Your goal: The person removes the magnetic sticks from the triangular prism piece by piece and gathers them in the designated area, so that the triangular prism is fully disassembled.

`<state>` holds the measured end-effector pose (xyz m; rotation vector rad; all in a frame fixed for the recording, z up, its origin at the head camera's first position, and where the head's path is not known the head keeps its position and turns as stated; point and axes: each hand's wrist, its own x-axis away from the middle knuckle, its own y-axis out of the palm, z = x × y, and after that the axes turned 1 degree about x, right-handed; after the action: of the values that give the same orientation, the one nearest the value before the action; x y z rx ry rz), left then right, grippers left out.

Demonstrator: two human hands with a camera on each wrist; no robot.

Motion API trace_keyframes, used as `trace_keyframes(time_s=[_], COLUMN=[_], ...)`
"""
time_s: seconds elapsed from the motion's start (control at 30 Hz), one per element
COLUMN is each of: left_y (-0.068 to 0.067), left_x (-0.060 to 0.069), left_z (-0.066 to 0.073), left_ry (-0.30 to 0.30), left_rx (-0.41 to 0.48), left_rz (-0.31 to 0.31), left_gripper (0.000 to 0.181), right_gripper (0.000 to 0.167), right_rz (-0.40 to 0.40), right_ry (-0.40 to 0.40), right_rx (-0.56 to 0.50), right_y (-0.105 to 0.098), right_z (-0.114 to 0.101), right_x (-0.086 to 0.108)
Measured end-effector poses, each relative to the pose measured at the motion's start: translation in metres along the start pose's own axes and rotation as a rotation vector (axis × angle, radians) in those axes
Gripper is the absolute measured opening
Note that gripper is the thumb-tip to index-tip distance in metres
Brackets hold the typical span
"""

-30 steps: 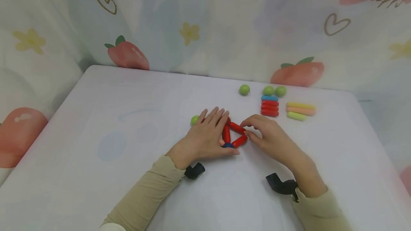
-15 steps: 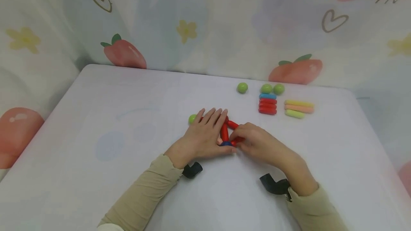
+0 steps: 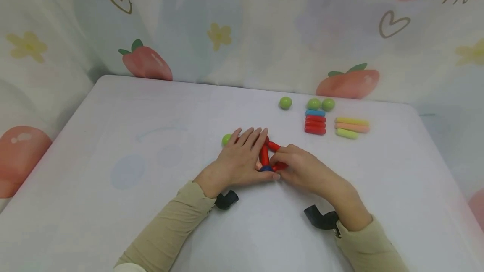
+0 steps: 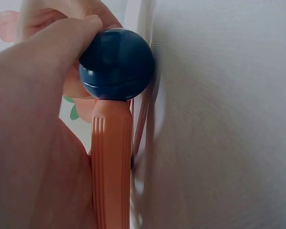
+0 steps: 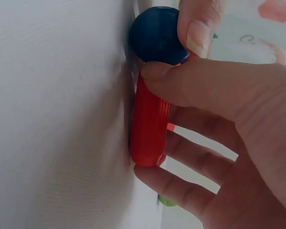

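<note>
**Hand positions at the ball-and-rod frame**

The left grip [image 3: 238, 160] lies flat, fingers extended, over a frame of glossy red rods [image 3: 264, 154] on the white, finely textured bench [image 3: 264, 230]. Its thumb rests on a glossy dark-blue ball [image 4: 117, 64] marked by a thin seam. A fluted orange rod [image 4: 112, 167], tapered at the neck, meets this ball. The right grip [image 3: 302, 167] pinches a ribbed red cylindrical rod [image 5: 150, 124] between thumb and fingers; the thumb covers the rod's end at the ball. A smooth green ball [image 3: 226, 139] sits just beside the left little finger. Farther back, three short red rods [image 3: 315, 124] lie parallel with a blue rod [image 3: 315, 113]; to their right lie slender yellow [image 3: 351, 121], peach [image 3: 352, 128] and shorter lime rods [image 3: 346, 134]
</note>
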<state>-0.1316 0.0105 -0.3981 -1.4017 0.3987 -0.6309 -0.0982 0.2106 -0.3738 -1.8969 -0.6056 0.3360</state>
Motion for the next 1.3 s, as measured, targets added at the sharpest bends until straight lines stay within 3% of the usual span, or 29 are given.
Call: trace_keyframes(time_s=[0.3, 0.57, 1.1, 1.3], left_y=[0.000, 0.000, -0.001, -0.001], left_x=[0.000, 0.000, 0.000, 0.000], left_z=[0.000, 0.001, 0.001, 0.000], left_ry=[-0.001, -0.013, -0.010, -0.006], left_rx=[0.003, 0.015, 0.031, 0.025], left_rz=[-0.008, -0.027, -0.011, -0.003], left_gripper=[0.110, 0.111, 0.110, 0.110], right_gripper=[0.018, 0.023, 0.033, 0.036], right_rz=[0.029, 0.049, 0.215, 0.296], right_ry=[0.030, 0.095, 0.248, 0.262], right_rx=[0.066, 0.021, 0.076, 0.094], right_y=[0.000, -0.013, -0.025, -0.023], right_z=[-0.001, 0.011, 0.043, 0.059], right_x=[0.003, 0.008, 0.015, 0.013])
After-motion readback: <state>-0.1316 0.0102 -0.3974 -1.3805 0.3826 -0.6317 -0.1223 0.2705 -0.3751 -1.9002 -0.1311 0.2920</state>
